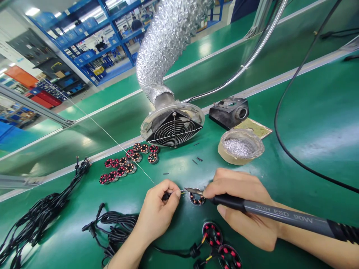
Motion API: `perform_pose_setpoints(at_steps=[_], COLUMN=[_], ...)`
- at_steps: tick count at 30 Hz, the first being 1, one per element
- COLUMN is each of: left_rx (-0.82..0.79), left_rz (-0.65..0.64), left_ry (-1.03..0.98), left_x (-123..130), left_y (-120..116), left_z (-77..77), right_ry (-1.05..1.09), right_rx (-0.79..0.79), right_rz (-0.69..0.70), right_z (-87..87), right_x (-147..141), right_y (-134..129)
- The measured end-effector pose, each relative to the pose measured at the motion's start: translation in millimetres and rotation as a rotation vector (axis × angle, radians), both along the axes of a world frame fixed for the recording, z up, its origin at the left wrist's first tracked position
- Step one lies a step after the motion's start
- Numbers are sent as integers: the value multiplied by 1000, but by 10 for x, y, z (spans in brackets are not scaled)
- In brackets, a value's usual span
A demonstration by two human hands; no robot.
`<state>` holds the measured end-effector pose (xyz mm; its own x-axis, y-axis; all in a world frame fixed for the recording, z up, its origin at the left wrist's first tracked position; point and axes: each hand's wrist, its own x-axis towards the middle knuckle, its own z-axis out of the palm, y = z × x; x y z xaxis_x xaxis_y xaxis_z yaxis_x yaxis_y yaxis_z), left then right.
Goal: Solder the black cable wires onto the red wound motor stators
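My right hand (244, 201) is closed around a grey and black soldering iron (269, 213) marked "203H ESD 90W". Its tip lies over a small round motor stator (197, 198) on the green bench and points at the wire ends by my left fingers. My left hand (161, 209) pinches a black cable (166, 195) whose thin bared wires stick out toward the iron tip. Whether tip and wires touch, I cannot tell. Nearer to me, two stators with red windings (212, 234) have black cables with yellow and red wires beside them.
A fume extractor (174, 129) with a foil duct stands behind. To its right are a bowl of silvery solder bits (238, 147) and a black iron holder (230, 112). Several stators (121, 171) sit at left, near black cable bundles (42, 216). A thin solder wire (112, 137) stretches across.
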<state>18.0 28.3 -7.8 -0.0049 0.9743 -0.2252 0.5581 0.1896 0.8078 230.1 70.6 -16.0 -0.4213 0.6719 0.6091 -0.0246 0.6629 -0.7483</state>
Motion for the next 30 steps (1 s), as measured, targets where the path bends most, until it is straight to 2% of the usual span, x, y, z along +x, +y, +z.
perform_pose_setpoints(at_steps=[15, 24, 30], left_rx=[11, 4, -1], left_rz=[8, -2, 2], left_ry=[-10, -9, -9], left_x=[4, -1, 1], left_y=[-6, -12, -13], left_z=[-17, -28, -19], right_ry=[16, -81, -52], right_rx=[-4, -29, -13], right_rz=[23, 29, 41], right_z=[-28, 88, 85], right_x=[-45, 33, 36], right_y=[0, 11, 15])
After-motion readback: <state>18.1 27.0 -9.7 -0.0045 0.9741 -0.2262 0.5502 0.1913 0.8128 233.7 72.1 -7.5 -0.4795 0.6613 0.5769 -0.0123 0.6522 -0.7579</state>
